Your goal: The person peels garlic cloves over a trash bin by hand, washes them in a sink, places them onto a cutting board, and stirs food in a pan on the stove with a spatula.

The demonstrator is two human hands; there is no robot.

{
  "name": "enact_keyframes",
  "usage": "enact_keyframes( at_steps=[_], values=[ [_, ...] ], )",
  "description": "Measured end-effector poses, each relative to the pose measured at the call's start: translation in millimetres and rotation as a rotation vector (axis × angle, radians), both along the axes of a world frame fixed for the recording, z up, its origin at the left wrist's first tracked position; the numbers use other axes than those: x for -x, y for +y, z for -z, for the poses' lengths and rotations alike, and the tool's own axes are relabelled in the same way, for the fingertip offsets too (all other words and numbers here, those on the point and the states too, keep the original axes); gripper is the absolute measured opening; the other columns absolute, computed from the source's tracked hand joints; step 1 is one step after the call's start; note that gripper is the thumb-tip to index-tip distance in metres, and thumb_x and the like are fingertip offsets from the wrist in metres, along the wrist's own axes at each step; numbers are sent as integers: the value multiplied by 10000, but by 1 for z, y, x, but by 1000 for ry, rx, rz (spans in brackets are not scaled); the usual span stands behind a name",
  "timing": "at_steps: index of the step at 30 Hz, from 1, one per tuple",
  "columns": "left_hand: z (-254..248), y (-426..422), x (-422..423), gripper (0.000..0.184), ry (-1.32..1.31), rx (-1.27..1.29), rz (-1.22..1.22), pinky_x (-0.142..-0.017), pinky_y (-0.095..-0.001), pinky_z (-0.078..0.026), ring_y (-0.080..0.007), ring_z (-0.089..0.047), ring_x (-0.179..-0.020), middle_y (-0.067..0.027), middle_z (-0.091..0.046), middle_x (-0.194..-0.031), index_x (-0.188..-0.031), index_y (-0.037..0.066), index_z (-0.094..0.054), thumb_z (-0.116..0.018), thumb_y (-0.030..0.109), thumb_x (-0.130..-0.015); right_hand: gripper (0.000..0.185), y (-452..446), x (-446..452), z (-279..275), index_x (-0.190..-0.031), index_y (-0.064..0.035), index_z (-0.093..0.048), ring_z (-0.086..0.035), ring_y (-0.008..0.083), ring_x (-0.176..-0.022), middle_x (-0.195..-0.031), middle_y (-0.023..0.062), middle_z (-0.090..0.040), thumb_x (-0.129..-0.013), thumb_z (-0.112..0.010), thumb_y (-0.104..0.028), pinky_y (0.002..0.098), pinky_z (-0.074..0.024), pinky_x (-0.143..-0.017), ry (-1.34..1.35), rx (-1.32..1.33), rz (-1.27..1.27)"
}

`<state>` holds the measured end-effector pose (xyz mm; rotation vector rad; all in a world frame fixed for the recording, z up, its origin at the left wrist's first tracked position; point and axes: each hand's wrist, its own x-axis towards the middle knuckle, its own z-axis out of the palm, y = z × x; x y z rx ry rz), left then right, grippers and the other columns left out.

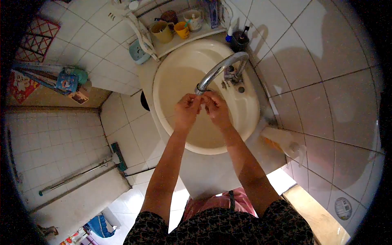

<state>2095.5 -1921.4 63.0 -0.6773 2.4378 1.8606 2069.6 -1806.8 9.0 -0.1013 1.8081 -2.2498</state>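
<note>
Both hands meet over the cream washbasin (pixel 166 73), right at the end of the curved chrome faucet (pixel 220 67). My left hand (pixel 187 108) has its fingers curled and pinched together just below and left of the spout's tip. My right hand (pixel 215 107) is closed in the same way on the other side, its fingertips near those of the left. Whatever lies between the fingers is too small or hidden to name. I cannot tell whether the fingers touch the spout. The faucet's base (pixel 233 75) stands on the basin's right rim.
Behind the basin, a shelf (pixel 179 44) holds a yellow-green mug (pixel 162 32), a small yellow cup (pixel 181 30) and other cups. A dark holder (pixel 239 40) stands by the back right corner. A pump bottle (pixel 288 145) is at the right, beside the tiled wall (pixel 314 106).
</note>
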Motion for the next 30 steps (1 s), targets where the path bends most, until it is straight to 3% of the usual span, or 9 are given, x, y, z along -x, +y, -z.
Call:
enact_keyframes(
  at_steps=[3,6,8,14,18,21,23,27,30],
  values=[
    [4,2,-2,102,31,-95,29,-518,-255,-454,-102,-565,-586,-75,-637,-706,-868,-4,-601,-574,93,-856,132,3,0,8,-1003,-25,-580,-457,67,-507,-758,27,-573,-905,-528,-98,211,-374,-433,-46,13,-4],
    [3,7,-2,94,175,63,3,-549,-273,-474,-139,-599,-605,-94,-632,-711,-856,-3,-593,-582,89,-844,127,4,0,14,-991,-12,-577,-470,71,-534,-787,29,-571,-906,-502,-68,214,-381,-434,-166,1,-76],
    [13,2,-1,83,281,335,90,-592,-318,-493,-226,-628,-646,-141,-622,-753,-855,-2,-584,-581,78,-833,144,2,0,9,-1003,-3,-573,-483,79,-567,-815,37,-565,-895,-479,-24,215,-386,-449,-4,-1,-38],
    [28,-11,0,175,284,480,327,-683,-406,-508,-327,-630,-779,-158,-637,-872,-973,24,-570,-451,139,-916,210,3,3,-3,-989,11,-582,-526,132,-642,-853,68,-564,-845,-445,78,232,-415,-517,472,-209,-25],
    [26,-10,1,181,257,527,347,-686,-425,-506,-352,-620,-770,-162,-634,-852,-961,27,-571,-440,143,-913,222,3,-2,-8,-975,6,-589,-547,175,-653,-828,88,-572,-805,-477,94,254,-438,-551,304,-219,-66],
    [21,-4,1,112,339,595,282,-600,-455,-482,-386,-585,-668,-201,-581,-739,-819,23,-483,-505,130,-847,259,-4,-2,-11,-981,-8,-593,-563,219,-657,-789,107,-571,-763,-505,100,270,-452,-583,572,-398,67],
    [11,0,-1,184,100,605,267,-674,-437,-503,-361,-617,-763,-165,-639,-854,-979,50,-583,-500,159,-856,280,-6,-6,-15,-979,-18,-598,-571,236,-663,-769,112,-569,-743,-511,103,275,-454,-592,539,-335,103],
    [13,3,-1,200,83,629,223,-672,-443,-501,-363,-618,-759,-165,-640,-860,-992,55,-588,-517,168,-842,283,-7,-6,-13,-984,-29,-600,-572,241,-658,-768,108,-569,-749,-500,92,276,-450,-590,511,-324,97],
    [18,6,-1,100,247,617,129,-570,-456,-479,-375,-587,-614,-188,-584,-675,-817,41,-505,-502,140,-811,274,-7,-6,-14,-996,-33,-595,-566,242,-655,-766,107,-561,-758,-501,67,275,-446,-586,531,-328,122]
  ],
)
